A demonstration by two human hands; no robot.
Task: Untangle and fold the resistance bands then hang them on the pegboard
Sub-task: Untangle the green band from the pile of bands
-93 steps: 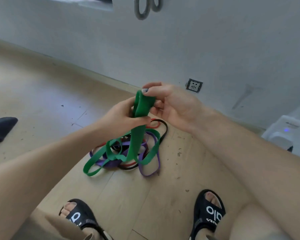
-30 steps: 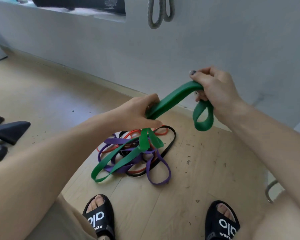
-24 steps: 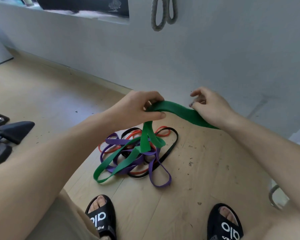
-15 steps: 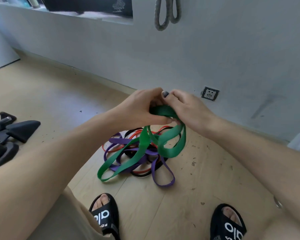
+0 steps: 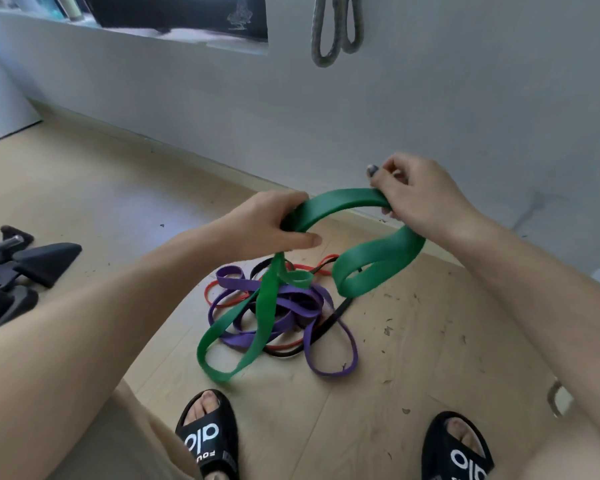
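**Green band half gathered, tail caught in the pile**

The green band [image 5: 340, 206] arches between both hands above the floor [image 5: 413, 341]. The left hand [image 5: 267, 225] has its grip curled round one end of the arch; the right hand [image 5: 420, 199] pinches the other end, with a folded loop hanging just below it. From the left hand the rest of the band drops into the pile, where it crosses the purple band [image 5: 291, 303], the red band [image 5: 222, 299] and the black band [image 5: 329, 323].

The risk, as I judge it, is that pulling upward drags the whole knot along, because the green tail passes among the other bands. The gathered loop could also spring open if either grip loosens, since the rubber looks stiff. A grey band [image 5: 336, 32] hangs on the wall [image 5: 465, 98] above.
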